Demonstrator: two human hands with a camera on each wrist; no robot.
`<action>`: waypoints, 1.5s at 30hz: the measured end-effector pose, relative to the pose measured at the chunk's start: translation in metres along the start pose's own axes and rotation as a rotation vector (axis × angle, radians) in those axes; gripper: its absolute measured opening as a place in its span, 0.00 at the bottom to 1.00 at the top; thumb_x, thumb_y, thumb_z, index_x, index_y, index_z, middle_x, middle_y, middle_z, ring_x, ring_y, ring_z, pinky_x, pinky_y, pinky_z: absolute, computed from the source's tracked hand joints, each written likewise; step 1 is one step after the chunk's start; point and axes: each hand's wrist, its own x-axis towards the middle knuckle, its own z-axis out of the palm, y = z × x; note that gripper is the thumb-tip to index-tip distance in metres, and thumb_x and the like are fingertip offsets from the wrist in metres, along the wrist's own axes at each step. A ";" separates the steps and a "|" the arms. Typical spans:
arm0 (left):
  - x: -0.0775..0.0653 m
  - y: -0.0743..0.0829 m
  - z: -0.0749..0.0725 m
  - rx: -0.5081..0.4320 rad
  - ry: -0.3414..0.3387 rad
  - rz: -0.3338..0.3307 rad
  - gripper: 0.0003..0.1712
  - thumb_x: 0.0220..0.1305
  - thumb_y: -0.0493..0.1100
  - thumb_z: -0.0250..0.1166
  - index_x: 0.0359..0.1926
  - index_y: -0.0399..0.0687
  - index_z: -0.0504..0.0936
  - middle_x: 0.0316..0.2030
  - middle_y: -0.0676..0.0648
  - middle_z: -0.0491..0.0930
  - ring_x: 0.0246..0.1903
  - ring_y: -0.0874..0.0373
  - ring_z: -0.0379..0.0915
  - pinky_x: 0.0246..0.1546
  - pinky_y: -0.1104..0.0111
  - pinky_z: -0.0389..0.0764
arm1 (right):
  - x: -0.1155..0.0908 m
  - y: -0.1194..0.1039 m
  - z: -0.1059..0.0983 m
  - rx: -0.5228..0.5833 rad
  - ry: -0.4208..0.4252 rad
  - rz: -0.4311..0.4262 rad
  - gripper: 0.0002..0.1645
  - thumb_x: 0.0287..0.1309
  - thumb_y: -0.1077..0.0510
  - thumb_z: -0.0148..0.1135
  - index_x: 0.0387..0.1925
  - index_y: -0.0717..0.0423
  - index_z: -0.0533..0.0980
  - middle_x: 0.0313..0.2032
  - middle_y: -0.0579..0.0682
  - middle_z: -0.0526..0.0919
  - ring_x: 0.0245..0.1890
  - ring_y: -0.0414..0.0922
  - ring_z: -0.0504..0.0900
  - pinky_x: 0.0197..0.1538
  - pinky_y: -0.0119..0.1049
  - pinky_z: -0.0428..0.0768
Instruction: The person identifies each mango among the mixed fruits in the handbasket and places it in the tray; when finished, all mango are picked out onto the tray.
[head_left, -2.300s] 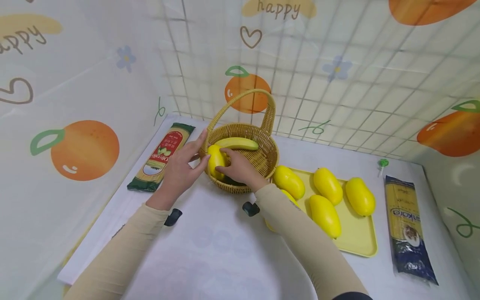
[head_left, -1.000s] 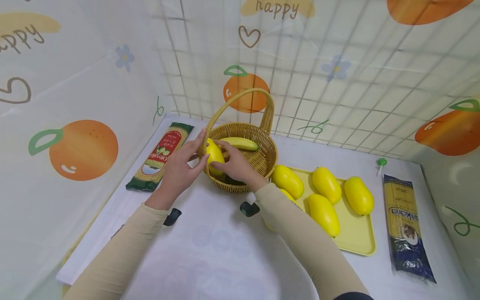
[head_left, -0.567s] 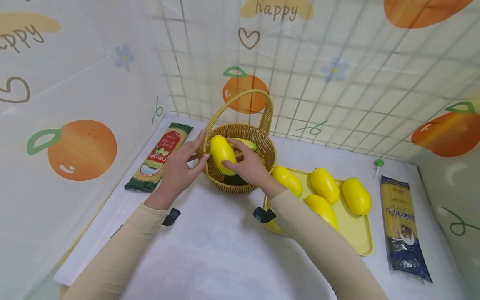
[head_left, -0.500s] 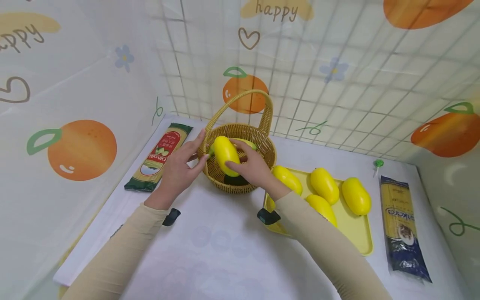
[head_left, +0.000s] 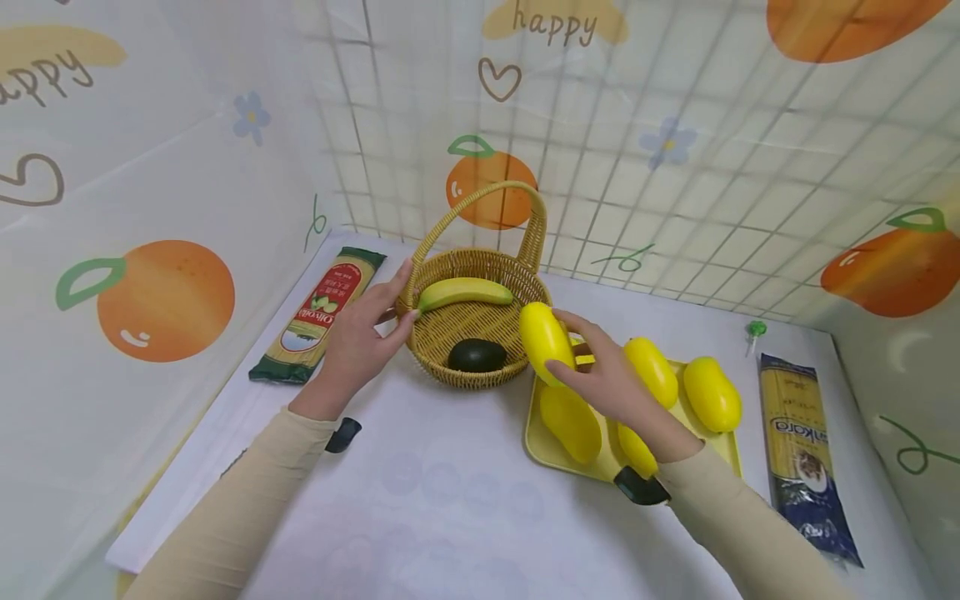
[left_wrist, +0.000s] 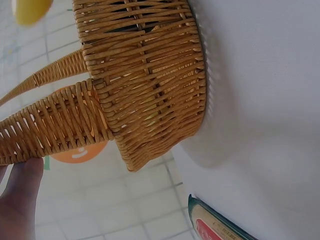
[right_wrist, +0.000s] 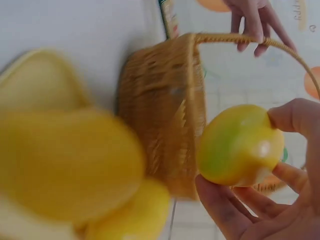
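Note:
My right hand (head_left: 602, 371) grips a yellow mango (head_left: 546, 343) between thumb and fingers, over the tray's back left corner beside the basket's right rim. A green patch shows on that mango (right_wrist: 240, 145) in the right wrist view. My left hand (head_left: 363, 333) pinches the left foot of the handle of the wicker basket (head_left: 480, 260). In the left wrist view a finger or thumb presses the woven handle (left_wrist: 50, 120). Inside the basket lie a banana (head_left: 467, 292) at the back and a dark green avocado (head_left: 477, 356) at the front.
Several mangoes, one of them at the front left (head_left: 572, 425), lie on the yellow tray (head_left: 551, 458) right of the basket. An Olivoila pasta packet (head_left: 318, 312) lies to the left. At far right are another pasta packet (head_left: 806, 450) and a green lollipop (head_left: 756, 327).
My right hand has lifted the mango out of the basket's left side and carried it rightward over the tray. The banana and avocado now show fully. My left hand stays at the handle.

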 end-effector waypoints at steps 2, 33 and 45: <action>0.000 0.000 0.000 0.001 -0.006 -0.007 0.43 0.65 0.38 0.70 0.78 0.58 0.63 0.47 0.42 0.84 0.44 0.51 0.83 0.42 0.58 0.88 | -0.016 0.010 -0.009 -0.035 0.019 0.014 0.44 0.67 0.45 0.67 0.78 0.38 0.58 0.72 0.53 0.65 0.59 0.57 0.76 0.56 0.52 0.83; -0.005 -0.004 -0.009 -0.053 -0.011 -0.032 0.45 0.64 0.35 0.70 0.78 0.59 0.63 0.50 0.42 0.84 0.48 0.50 0.82 0.45 0.58 0.88 | -0.143 0.113 -0.054 -0.453 0.088 0.440 0.53 0.59 0.37 0.71 0.75 0.59 0.61 0.63 0.75 0.66 0.50 0.65 0.75 0.47 0.63 0.82; -0.005 -0.007 -0.008 -0.030 0.000 -0.026 0.45 0.64 0.35 0.70 0.77 0.59 0.63 0.49 0.42 0.84 0.47 0.50 0.82 0.45 0.57 0.88 | -0.143 0.114 -0.048 -0.465 0.080 0.491 0.56 0.61 0.29 0.62 0.78 0.56 0.57 0.67 0.78 0.58 0.61 0.75 0.64 0.54 0.76 0.72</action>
